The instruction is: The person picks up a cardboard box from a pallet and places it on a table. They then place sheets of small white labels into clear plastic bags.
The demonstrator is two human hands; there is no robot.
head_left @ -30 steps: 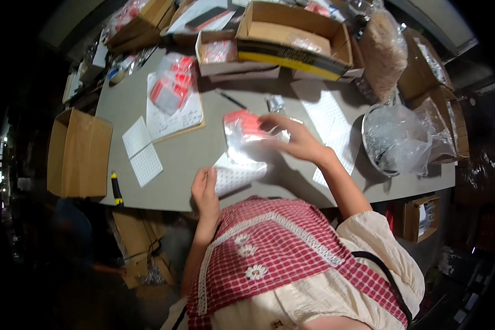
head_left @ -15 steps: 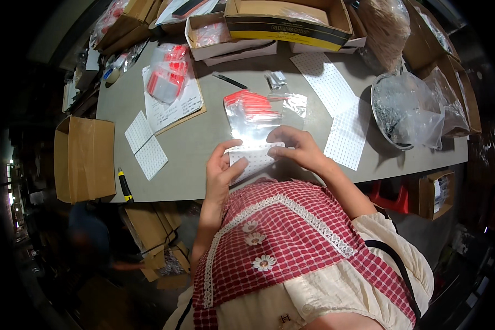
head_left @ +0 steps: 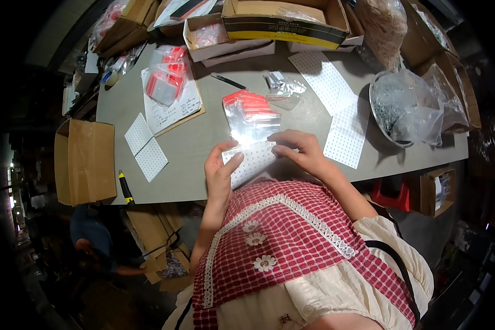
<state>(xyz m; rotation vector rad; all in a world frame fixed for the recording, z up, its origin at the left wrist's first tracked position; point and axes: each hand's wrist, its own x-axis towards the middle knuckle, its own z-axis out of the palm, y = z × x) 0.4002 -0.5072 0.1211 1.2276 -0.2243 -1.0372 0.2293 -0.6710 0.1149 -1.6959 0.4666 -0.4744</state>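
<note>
Near the table's front edge, in front of my apron, I hold a white sheet with rows of small printed marks (head_left: pixel 251 160). My left hand (head_left: pixel 221 168) pinches its left side, thumb on top. At the upper right corner, the thumb and fingers of my right hand (head_left: pixel 301 151) grip the same sheet. Just beyond it lies a fanned stack of clear zip bags with red tops (head_left: pixel 253 113). Past the stack, a clear bag (head_left: pixel 287 94) rests beside a small bag of grey pieces (head_left: pixel 275 80).
Similar white sheets lie at left (head_left: pixel 146 147) and right (head_left: pixel 346 129). A bowl of small metal parts (head_left: pixel 375 113) stands at right. A clipboard (head_left: pixel 195 113) carries more zip bags. A black pen (head_left: pixel 228 82), cutter knife (head_left: pixel 125 187) and cardboard boxes (head_left: pixel 85 162) surround them. Another person (head_left: pixel 91 234) is at lower left.
The sheet in my hands has tilted to show more of its printed face. My right hand has shifted slightly right. The clear bag beyond the stack sits differently, nearer the small bag.
</note>
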